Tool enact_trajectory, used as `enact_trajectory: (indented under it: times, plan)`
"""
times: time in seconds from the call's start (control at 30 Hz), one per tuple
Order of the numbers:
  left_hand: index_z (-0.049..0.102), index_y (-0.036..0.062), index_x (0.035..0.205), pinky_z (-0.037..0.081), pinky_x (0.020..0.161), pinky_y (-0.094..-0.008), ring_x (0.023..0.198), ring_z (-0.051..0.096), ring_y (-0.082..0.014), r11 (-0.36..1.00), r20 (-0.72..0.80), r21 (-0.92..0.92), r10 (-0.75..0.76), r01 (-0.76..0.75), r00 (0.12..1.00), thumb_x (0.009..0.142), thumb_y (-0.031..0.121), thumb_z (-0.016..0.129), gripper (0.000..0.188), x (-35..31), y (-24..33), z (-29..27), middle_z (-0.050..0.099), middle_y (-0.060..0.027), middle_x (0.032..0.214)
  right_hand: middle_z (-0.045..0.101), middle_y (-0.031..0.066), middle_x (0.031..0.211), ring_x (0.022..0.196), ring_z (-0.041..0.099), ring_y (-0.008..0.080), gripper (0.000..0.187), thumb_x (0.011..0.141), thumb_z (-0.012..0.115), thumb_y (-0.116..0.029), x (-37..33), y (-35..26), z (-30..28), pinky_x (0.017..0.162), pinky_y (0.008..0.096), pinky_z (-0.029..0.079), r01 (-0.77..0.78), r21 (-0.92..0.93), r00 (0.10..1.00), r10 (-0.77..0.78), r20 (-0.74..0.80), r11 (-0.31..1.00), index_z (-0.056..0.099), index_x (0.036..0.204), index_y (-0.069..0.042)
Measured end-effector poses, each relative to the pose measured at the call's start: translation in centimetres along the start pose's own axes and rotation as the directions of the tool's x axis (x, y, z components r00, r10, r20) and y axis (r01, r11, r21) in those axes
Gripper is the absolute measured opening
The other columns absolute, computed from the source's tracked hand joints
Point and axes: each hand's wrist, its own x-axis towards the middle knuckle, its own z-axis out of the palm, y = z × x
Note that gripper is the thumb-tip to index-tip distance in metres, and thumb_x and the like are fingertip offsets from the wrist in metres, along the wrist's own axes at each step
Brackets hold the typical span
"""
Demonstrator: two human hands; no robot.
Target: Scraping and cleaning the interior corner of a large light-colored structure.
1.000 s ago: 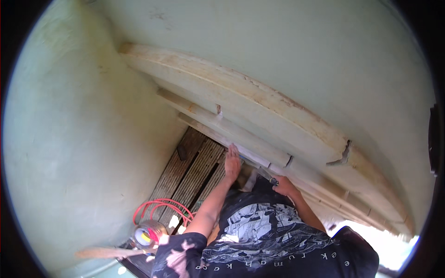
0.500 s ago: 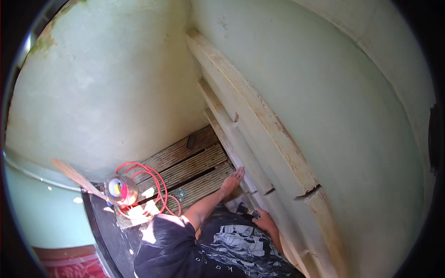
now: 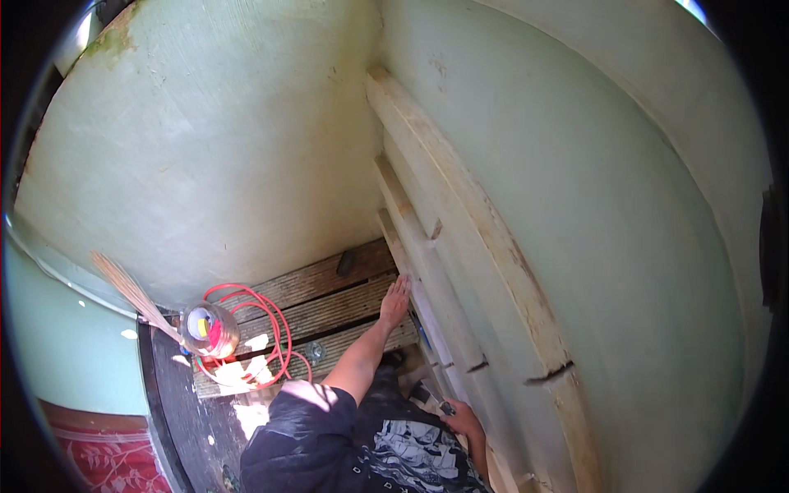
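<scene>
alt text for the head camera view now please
A person's bare left hand is held flat at a cream-coloured ledge along a pale green wall; the right hand holds a dark-handled tool. At left, a looped red hose lies on weathered grooved wooden boards beside a clear rounded container.

Ridged wooden slats (image 3: 349, 306), red hose (image 3: 284, 322), small clear object (image 3: 316, 352)

So your cam is the left fisheye on your head, looking down and forward over your shirt (image 3: 415, 450), which is super near at the bottom edge. It catches both your left hand (image 3: 395, 302) and right hand (image 3: 464, 421), the left farther out. It faces the far corner of the green walls (image 3: 246, 164), with the long ledge (image 3: 472, 205) bowing on the right.
</scene>
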Motion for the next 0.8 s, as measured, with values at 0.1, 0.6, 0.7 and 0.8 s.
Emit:
enact_trajectory:
  times: [0.1,0.6,0.7,0.8]
  plan:
    - [0.027,-0.0043,0.134,0.021,0.109,-0.0359,0.134,0.021,-0.027,0.997,0.185,-0.031,0.074,-0.069,0.98,0.08,0.008,0.045,0.058,1.8,-1.3,-0.7,0.023,-0.0171,0.144,0.052,0.004,0.056,0.04,0.046,0.0107,0.059,0.068,0.062,-0.004,0.2,-1.3,0.1,0.036,0.0265,0.036,-0.043,0.051,0.999,0.044,-0.009,0.998,0.048,0.126,-0.005]
    - [0.032,-0.0073,0.131,0.018,0.11,-0.0356,0.134,0.021,-0.0298,0.994,-0.031,-0.053,-0.096,0.095,0.995,0.075,0.014,0.054,0.064,8.5,-5.6,0.2,0.026,-0.0213,0.141,0.052,0.0046,0.053,0.04,0.047,0.0114,0.058,0.067,0.061,-0.006,3.1,-6.3,3.7,0.035,0.0265,0.036,-0.286,0.177,0.948,0.305,-0.091,0.942,0.049,0.124,-0.005]
    - [0.034,-0.0068,0.131,0.018,0.11,-0.0359,0.134,0.02,-0.0303,0.988,0.022,-0.014,-0.152,0.152,0.988,0.073,0.016,0.058,0.066,11.3,-8.3,0.3,0.027,-0.0211,0.141,0.053,0.0052,0.053,0.04,0.048,0.0118,0.06,0.067,0.061,-0.006,3.0,-5.4,4.3,0.036,0.0265,0.037,-0.261,0.166,0.951,0.283,-0.122,0.951,0.048,0.125,-0.005]
    - [0.035,-0.0058,0.131,0.018,0.11,-0.0362,0.134,0.02,-0.0302,0.994,0.067,0.033,-0.109,0.107,0.992,0.071,0.017,0.061,0.069,13.4,-11.7,2.9,0.025,-0.0215,0.142,0.052,0.005,0.054,0.039,0.046,0.0117,0.056,0.069,0.061,-0.005,2.8,-5.8,4.8,0.035,0.0267,0.036,-0.239,0.181,0.95,0.268,-0.159,0.954,0.049,0.124,-0.006]
